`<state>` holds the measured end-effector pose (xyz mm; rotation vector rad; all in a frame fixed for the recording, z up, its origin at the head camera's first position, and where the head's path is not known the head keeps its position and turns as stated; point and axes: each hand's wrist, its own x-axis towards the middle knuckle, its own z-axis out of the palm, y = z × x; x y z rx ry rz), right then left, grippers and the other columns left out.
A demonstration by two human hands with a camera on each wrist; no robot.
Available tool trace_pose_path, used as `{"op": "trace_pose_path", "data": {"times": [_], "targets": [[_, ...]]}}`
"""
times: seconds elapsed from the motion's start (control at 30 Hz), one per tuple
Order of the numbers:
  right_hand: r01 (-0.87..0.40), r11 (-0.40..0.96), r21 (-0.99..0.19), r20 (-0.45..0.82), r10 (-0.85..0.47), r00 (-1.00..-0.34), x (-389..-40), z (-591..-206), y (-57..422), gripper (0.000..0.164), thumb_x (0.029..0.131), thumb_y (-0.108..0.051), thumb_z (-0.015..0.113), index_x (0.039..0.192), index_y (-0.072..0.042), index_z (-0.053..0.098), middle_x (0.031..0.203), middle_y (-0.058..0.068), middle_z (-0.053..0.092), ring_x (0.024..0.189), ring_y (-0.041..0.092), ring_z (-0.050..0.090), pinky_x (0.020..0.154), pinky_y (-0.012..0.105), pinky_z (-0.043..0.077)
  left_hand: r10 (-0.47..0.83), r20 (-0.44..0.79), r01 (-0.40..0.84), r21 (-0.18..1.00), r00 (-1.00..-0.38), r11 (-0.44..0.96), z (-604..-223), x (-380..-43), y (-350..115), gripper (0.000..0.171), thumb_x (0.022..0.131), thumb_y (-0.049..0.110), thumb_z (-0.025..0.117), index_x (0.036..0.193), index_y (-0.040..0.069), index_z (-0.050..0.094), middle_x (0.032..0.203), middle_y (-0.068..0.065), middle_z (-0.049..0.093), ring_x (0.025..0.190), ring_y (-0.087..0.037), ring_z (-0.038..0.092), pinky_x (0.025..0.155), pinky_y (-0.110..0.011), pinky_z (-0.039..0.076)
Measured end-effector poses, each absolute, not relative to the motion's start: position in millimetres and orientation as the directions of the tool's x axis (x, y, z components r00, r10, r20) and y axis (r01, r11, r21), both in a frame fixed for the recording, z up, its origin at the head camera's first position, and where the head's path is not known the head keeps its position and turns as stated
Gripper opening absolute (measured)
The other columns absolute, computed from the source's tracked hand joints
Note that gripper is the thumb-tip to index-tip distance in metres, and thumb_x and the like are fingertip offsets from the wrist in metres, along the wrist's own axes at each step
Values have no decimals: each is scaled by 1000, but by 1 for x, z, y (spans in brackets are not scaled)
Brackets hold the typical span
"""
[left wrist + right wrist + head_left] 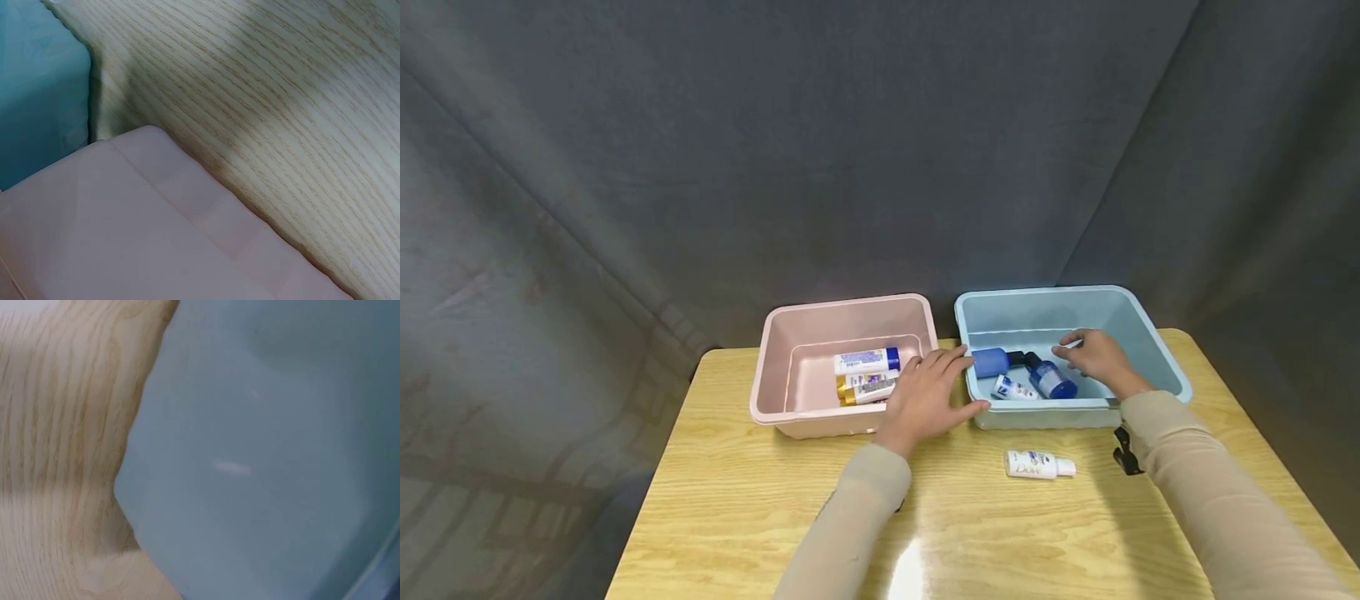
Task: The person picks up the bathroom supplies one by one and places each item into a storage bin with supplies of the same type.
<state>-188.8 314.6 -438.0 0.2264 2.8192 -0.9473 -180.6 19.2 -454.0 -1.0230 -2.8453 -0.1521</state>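
Note:
In the head view my left hand (927, 398) spreads its fingers over the gap between the pink bin (786, 417) and the light blue bin (1078, 403). Its fingertips overlap the blue bin's left rim, and nothing is in its grasp. Inside the blue bin, my right hand (1096, 358) hovers with loosely bent fingers and no object between them. Just left of it lies a dark blue pump bottle (1051, 379). Beside that are a blue bottle with a black top (992, 362) and a small white-and-blue tube (1015, 389).
A white Dove bottle (1033, 465) lies on the wooden table (760, 517) in front of the blue bin. The pink bin holds a white tube with a blue cap (861, 361) and gold-capped white containers (872, 390). A dark curtain (850, 167) hangs behind.

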Motion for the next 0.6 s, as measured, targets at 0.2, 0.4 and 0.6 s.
{"op": "trace_pose_path", "data": {"times": [0.2, 0.4, 0.6], "targets": [[156, 776, -611, -165, 67, -984, -187, -431, 312, 42, 101, -22, 52, 121, 15, 56, 101, 31, 65, 90, 41, 64, 71, 45, 51, 623, 144, 633, 38, -769, 773, -453, -181, 18, 81, 89, 81, 26, 153, 34, 37, 159, 12, 30, 141, -14, 35, 112, -42, 33], [128, 758, -639, -134, 54, -990, -178, -424, 309, 42, 103, -23, 51, 125, 13, 56, 108, 32, 63, 95, 42, 63, 75, 48, 52, 624, 150, 637, 50, -767, 770, -454, -181, 18, 80, 89, 81, 26, 152, 33, 37, 159, 12, 30, 141, -14, 35, 112, -42, 33], [16, 747, -665, 8, 29, -1000, -162, -416, 301, 38, 103, -19, 52, 124, 11, 58, 109, 29, 63, 97, 42, 62, 77, 52, 52, 623, 145, 635, 58, -768, 770, -453, -180, 18, 80, 89, 81, 28, 152, 33, 38, 159, 12, 31, 140, -14, 36, 112, -43, 33]]}}
